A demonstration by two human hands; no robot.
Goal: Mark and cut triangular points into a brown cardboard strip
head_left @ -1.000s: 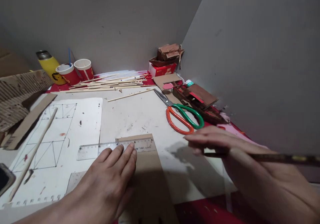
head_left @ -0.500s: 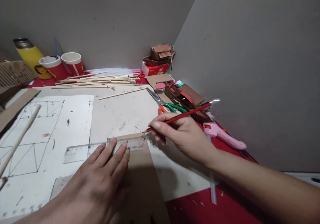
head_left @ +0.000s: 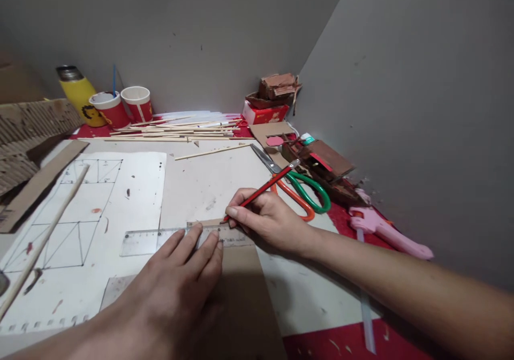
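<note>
My left hand (head_left: 180,280) lies flat with its fingers stretched out, pressing a clear ruler (head_left: 140,242) onto a piece of brown cardboard (head_left: 241,290). Between the thumb and fingers of my right hand (head_left: 273,221) is a red pencil (head_left: 267,184), slanting up to the right. Its dark tip meets the cardboard strip at the ruler's far edge. Just beyond that hand lie scissors (head_left: 299,181) with one green and one orange handle. Left of the ruler is a white sheet (head_left: 132,199) with drawn lines, and a wooden stick (head_left: 52,226) rests across it.
Several thin sticks (head_left: 176,132) lie along the back. Two red paper cups (head_left: 138,106) and a yellow bottle (head_left: 82,98) stand back left, near corrugated cardboard (head_left: 32,130). To the right are a pink glue gun (head_left: 385,229) and a brown cardboard model (head_left: 327,159). Grey walls enclose the table.
My right hand has brought the pencil tip down and left to the ruler's edge, uncovering the scissor handles. My left hand still presses the ruler. The whole view has shifted slightly.
</note>
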